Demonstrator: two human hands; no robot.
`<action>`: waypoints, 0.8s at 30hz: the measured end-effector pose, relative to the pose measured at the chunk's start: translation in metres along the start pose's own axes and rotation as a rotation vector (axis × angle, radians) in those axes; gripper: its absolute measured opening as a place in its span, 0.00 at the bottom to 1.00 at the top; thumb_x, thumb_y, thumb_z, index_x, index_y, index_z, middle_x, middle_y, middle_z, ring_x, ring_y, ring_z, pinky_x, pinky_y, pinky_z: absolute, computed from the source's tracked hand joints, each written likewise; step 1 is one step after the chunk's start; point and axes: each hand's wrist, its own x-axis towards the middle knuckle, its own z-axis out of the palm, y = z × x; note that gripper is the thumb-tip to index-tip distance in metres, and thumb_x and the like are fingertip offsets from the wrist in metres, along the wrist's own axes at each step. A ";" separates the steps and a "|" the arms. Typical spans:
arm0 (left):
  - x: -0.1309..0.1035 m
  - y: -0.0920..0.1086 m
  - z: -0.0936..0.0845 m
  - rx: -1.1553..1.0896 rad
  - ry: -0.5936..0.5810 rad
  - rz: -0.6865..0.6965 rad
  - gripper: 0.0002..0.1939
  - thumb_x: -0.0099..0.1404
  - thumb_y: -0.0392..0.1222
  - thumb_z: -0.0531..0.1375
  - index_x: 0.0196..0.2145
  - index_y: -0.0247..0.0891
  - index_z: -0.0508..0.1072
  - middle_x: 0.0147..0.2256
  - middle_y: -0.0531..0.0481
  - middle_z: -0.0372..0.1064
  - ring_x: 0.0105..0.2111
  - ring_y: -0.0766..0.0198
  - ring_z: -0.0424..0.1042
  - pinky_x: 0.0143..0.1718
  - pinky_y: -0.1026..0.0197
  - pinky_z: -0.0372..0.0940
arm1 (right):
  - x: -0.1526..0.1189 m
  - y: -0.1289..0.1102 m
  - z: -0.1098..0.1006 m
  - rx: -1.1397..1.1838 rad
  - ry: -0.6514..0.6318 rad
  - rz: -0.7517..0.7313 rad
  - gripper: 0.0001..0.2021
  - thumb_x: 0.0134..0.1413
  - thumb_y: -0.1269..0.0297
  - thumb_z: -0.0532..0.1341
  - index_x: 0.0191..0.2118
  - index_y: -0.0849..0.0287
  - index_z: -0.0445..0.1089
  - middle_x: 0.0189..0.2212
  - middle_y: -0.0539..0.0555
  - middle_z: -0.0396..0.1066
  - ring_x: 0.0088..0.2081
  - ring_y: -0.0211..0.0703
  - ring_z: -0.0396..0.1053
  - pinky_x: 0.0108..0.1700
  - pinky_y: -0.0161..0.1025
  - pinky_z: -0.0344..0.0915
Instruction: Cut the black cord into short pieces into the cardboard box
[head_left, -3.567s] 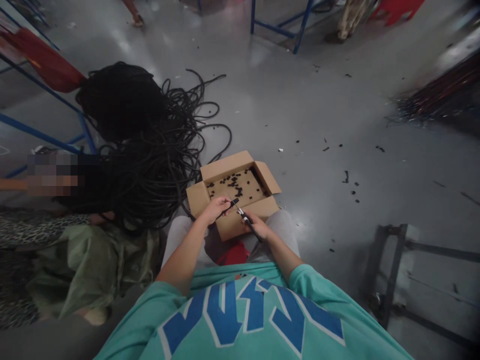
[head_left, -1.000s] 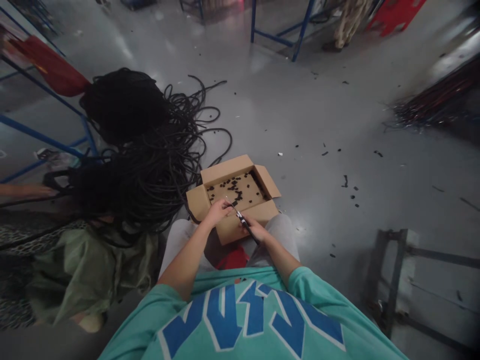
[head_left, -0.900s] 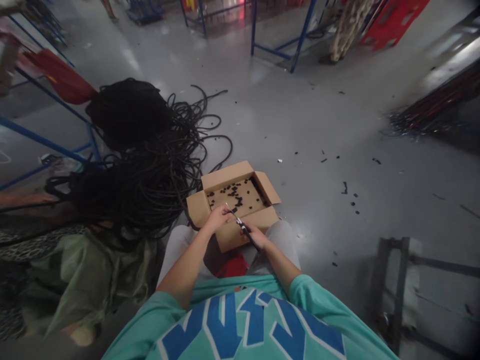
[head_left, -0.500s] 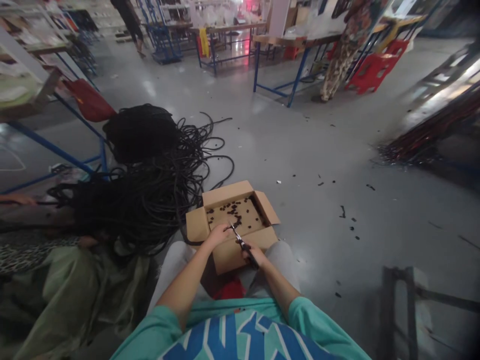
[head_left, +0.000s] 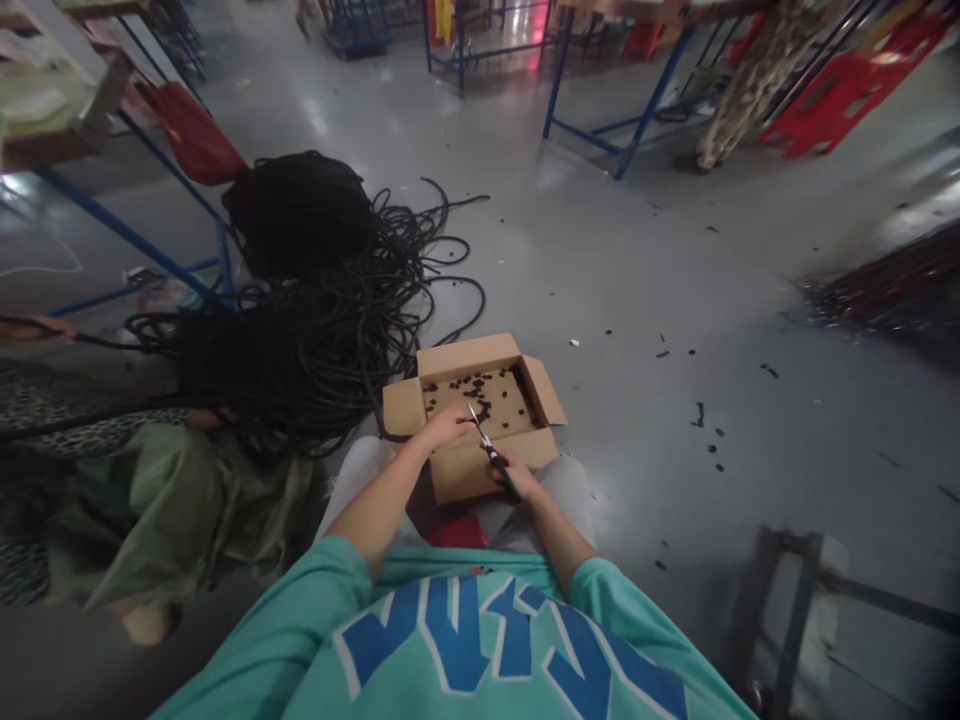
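Scissors (head_left: 491, 452), dark-handled with slim pale blades, slant over the box (head_left: 469, 355), their grip in the right hand's (head_left: 516, 474) closed fingers and their tips beside the left hand (head_left: 448, 426), pinched shut on black cord (head_left: 468, 421).

The grey floor (head_left: 600, 230) is smooth, and pale light is reflected softly on it. At its far edge, a table (head_left: 656, 12) is carried by blue metal legs, and a pink glow (head_left: 534, 45) is seen near a further blue frame (head_left: 461, 70). Red plastic furniture (head_left: 832, 105) is placed at the far right. At the near right corner, a dark metal frame (head_left: 802, 610) is partly shown.
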 end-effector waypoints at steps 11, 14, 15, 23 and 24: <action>0.014 -0.012 0.003 0.063 -0.027 0.067 0.14 0.53 0.45 0.53 0.26 0.31 0.72 0.22 0.51 0.66 0.23 0.69 0.59 0.25 0.67 0.52 | 0.003 -0.001 0.001 -0.097 0.113 0.053 0.29 0.29 0.73 0.56 0.47 0.61 0.62 0.11 0.40 0.54 0.12 0.28 0.50 0.15 0.29 0.47; 0.020 -0.017 0.008 0.087 -0.024 0.086 0.14 0.54 0.44 0.52 0.24 0.31 0.71 0.21 0.52 0.64 0.22 0.70 0.58 0.25 0.67 0.52 | 0.003 -0.002 0.001 -0.140 0.155 0.058 0.28 0.30 0.74 0.56 0.46 0.62 0.63 0.11 0.40 0.54 0.12 0.28 0.51 0.16 0.28 0.48; 0.022 -0.018 0.009 0.093 -0.026 0.088 0.14 0.54 0.44 0.52 0.24 0.31 0.71 0.21 0.52 0.64 0.22 0.70 0.58 0.25 0.67 0.52 | 0.004 -0.003 0.001 -0.153 0.165 0.062 0.28 0.30 0.74 0.56 0.46 0.62 0.63 0.11 0.40 0.54 0.12 0.28 0.51 0.16 0.28 0.48; 0.029 -0.019 0.009 0.099 -0.095 0.094 0.13 0.52 0.44 0.53 0.26 0.31 0.72 0.22 0.52 0.65 0.23 0.70 0.58 0.25 0.67 0.52 | 0.005 0.001 -0.001 -0.176 0.198 0.088 0.27 0.30 0.75 0.56 0.45 0.61 0.64 0.12 0.41 0.55 0.13 0.28 0.51 0.17 0.28 0.48; 0.028 -0.018 0.008 0.096 -0.096 0.087 0.13 0.52 0.44 0.53 0.26 0.31 0.72 0.22 0.52 0.65 0.23 0.70 0.59 0.25 0.67 0.52 | 0.004 0.001 -0.002 -0.150 0.177 0.095 0.28 0.30 0.74 0.56 0.46 0.61 0.63 0.12 0.41 0.54 0.13 0.28 0.51 0.17 0.28 0.48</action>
